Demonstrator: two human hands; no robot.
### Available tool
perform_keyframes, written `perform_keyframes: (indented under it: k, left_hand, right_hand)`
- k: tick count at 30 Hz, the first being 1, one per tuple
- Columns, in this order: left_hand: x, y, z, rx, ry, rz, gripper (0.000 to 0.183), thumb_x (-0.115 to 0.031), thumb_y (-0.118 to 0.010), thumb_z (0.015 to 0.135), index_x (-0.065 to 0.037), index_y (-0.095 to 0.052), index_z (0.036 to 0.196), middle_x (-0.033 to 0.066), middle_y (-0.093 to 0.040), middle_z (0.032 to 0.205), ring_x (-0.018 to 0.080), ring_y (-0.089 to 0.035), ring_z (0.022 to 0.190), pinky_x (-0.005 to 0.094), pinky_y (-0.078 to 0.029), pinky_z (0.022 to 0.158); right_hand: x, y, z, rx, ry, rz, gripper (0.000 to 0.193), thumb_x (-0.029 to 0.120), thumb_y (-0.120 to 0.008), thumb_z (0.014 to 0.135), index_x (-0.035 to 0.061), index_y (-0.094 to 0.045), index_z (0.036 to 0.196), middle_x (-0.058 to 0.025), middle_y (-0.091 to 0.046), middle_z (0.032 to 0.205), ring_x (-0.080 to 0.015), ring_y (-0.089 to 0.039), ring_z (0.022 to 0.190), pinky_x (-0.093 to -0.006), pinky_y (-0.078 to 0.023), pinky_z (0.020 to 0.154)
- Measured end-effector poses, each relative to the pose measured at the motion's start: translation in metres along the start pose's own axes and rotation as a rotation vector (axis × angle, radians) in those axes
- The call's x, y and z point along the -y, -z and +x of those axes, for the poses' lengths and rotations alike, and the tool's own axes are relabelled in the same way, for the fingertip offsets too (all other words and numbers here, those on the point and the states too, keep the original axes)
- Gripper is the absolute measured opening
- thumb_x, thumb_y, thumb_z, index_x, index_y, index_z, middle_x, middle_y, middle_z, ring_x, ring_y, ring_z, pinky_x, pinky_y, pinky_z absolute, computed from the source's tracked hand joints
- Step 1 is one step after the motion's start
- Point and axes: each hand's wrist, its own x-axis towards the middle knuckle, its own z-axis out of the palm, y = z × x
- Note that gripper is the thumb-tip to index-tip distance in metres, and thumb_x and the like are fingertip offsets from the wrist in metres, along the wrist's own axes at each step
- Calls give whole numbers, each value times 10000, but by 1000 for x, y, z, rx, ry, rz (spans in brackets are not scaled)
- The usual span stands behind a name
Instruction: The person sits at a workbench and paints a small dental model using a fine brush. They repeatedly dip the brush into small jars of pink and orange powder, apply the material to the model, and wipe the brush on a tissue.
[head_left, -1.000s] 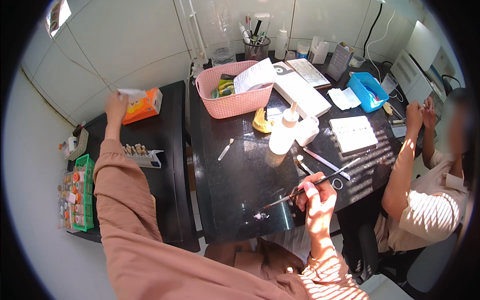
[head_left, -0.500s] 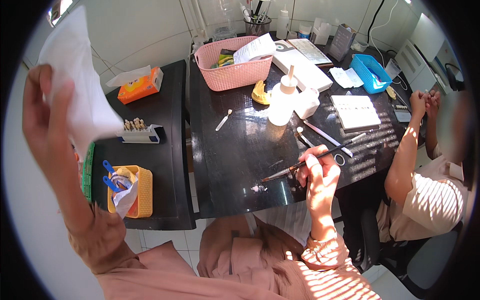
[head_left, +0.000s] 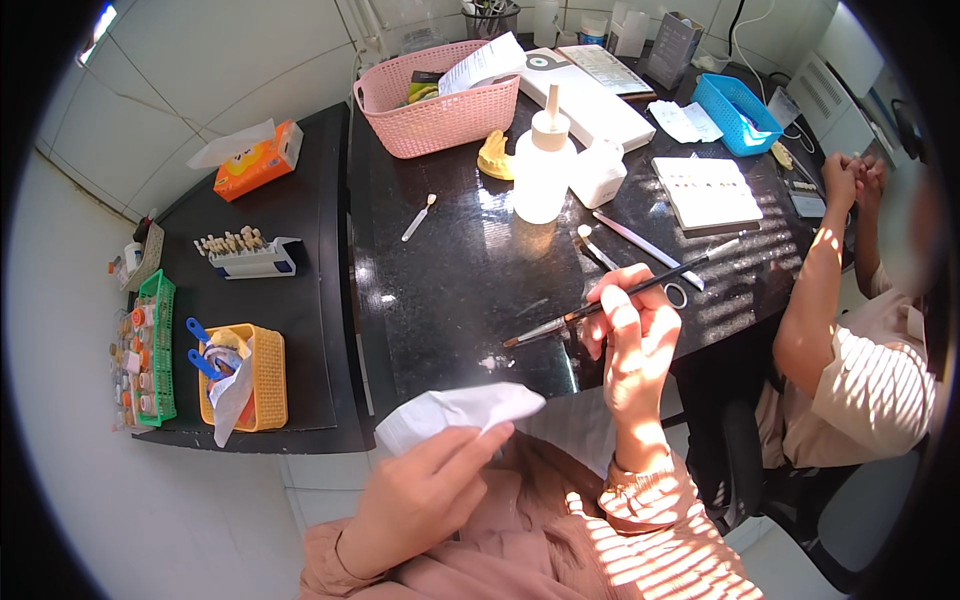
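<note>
A crumpled white tissue (head_left: 455, 408) is pinched in my left hand (head_left: 425, 495), low in front of my body by the desk's near edge. Between the fingers of my right hand (head_left: 637, 340) lies a thin black-handled brush (head_left: 655, 282). Its brown tip points left, over the dark desk, close to some white specks (head_left: 495, 362). Beyond that hand are a small light-tipped tool (head_left: 597, 247), a pale pen-like stick (head_left: 650, 250) and a small ring (head_left: 675, 295). A white bottle with a nozzle (head_left: 541, 180) stands farther back, beside a smaller white bottle (head_left: 599, 178).
Around the back are a pink basket (head_left: 440, 115), a white palette box (head_left: 706, 193) and a blue basket (head_left: 738, 115). The left counter bears an orange tissue box (head_left: 258, 165), a tooth shade holder (head_left: 255, 260) and a yellow basket (head_left: 268, 375). A person (head_left: 870, 340) sits at right, hands clasped.
My left hand has come down from the upper left with the tissue, toward my right hand. The right hand still holds the brush in much the same place. The view has shifted slightly.
</note>
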Motion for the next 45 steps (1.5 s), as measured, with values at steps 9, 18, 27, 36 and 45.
perform_keyframes:
  k: [9,18,27,36,45]
  left_hand:
    - [23,-11,11,-60,-213,222,470,3,-658,681,2,-642,1150,70,-573,911,248,-590,866,373,-541,745]
    - [19,-22,17,-155,-63,39,359,14,-663,665,-63,-724,1011,68,-645,1012,231,-634,868,337,-557,775]
    - [27,-32,19,-205,-94,136,293,7,-724,704,-37,-742,993,49,-707,1081,200,-631,887,288,-547,755]
    - [26,-38,22,-251,-70,127,309,8,-729,698,-30,-742,1005,52,-708,1083,206,-631,876,285,-547,747]
    - [29,-37,23,-249,-115,136,299,-14,-730,731,1,-707,1029,70,-695,1107,193,-654,871,271,-555,728]
  right_hand:
    - [-2,-3,3,-30,73,15,69,58,-554,926,0,-562,890,-42,-584,793,-54,-489,567,-198,-386,483]
    - [-1,-5,3,-55,36,-5,95,68,-555,934,-10,-568,881,-39,-549,715,-61,-481,536,-207,-375,473]
    - [2,-10,4,-107,15,12,79,51,-556,918,-11,-561,868,-56,-559,730,-74,-488,521,-214,-383,462]
    - [2,-10,4,-123,10,-8,71,49,-558,909,-7,-556,865,-77,-585,790,-82,-512,532,-220,-404,464]
    - [-1,-6,3,-108,10,-9,68,54,-560,906,-3,-555,869,-88,-599,808,-84,-514,530,-220,-410,463]
